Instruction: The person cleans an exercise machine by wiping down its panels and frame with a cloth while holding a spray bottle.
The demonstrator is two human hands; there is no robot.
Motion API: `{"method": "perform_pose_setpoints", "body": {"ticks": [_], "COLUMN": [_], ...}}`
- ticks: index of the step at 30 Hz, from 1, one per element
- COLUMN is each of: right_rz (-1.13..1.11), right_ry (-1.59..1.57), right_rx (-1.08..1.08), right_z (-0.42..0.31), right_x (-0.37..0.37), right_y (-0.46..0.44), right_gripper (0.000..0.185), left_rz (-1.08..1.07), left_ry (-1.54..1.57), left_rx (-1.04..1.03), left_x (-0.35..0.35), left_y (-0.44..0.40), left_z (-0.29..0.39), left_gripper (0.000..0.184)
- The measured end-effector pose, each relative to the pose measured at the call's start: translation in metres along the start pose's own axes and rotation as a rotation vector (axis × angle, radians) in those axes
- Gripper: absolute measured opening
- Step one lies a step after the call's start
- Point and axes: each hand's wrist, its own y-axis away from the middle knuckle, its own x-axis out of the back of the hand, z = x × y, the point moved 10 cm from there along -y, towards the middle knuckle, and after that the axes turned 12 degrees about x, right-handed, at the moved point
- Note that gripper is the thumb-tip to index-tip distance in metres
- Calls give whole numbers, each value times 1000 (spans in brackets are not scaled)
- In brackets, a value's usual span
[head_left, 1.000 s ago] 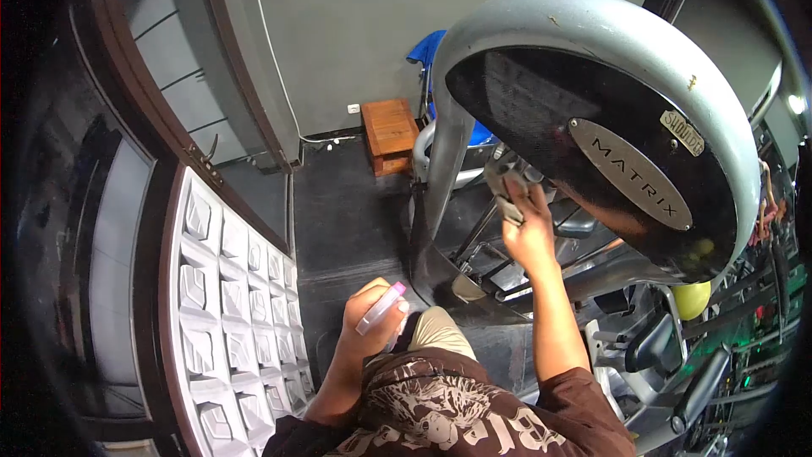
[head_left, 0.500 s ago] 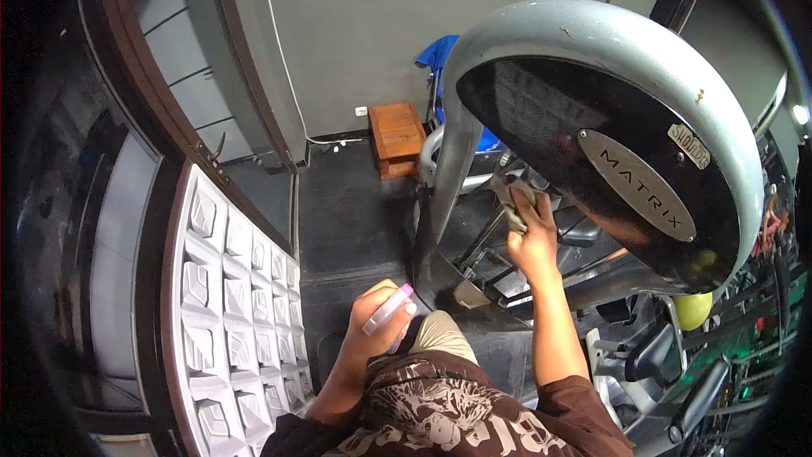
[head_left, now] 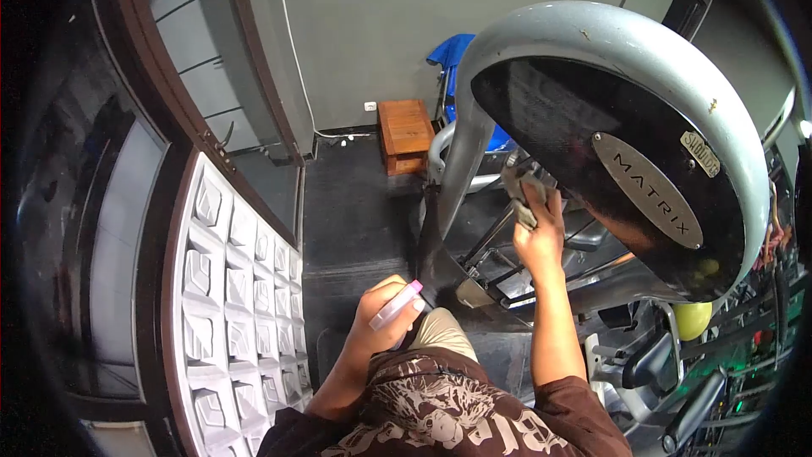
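My left hand (head_left: 382, 315) is closed round a spray bottle (head_left: 396, 305) with a clear, pink-tipped head, held low in front of my body. Most of the bottle is hidden by the fingers. My right hand (head_left: 540, 224) reaches forward, its fingers pressed on a greyish cloth (head_left: 526, 199). The cloth lies against metal parts just below the lower left edge of the machine's black panel (head_left: 558, 118). A grey curved frame (head_left: 592, 21) surrounds the panel, which bears an oval MATRIX plate (head_left: 647, 189).
A small wooden box table (head_left: 406, 131) stands by the grey wall, near a blue cloth (head_left: 457, 55). White relief panels (head_left: 241, 305) and a brown-framed door (head_left: 173, 118) are on the left. Seats, bars and a yellow-green ball (head_left: 692, 320) are at the right.
The view has shifted, so the machine and wooden table appear slightly farther right and lower. My right hand and the cloth have shifted slightly. My left hand keeps its hold on the bottle.
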Motion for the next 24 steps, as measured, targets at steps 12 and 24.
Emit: {"method": "perform_pose_setpoints", "body": {"ticks": [12,24], "right_rz": [128,177], "right_ry": [5,5], "right_rx": [62,131], "right_z": [2,-11], "right_x": [11,28], "right_y": [-5,-12], "right_gripper": [47,54], "left_rz": [-4,25], "left_ry": [8,-33], "left_rx": [-24,-29], "left_x": [-1,4], "left_y": [0,-1], "left_z": [1,-3], "left_gripper": [10,8]}}
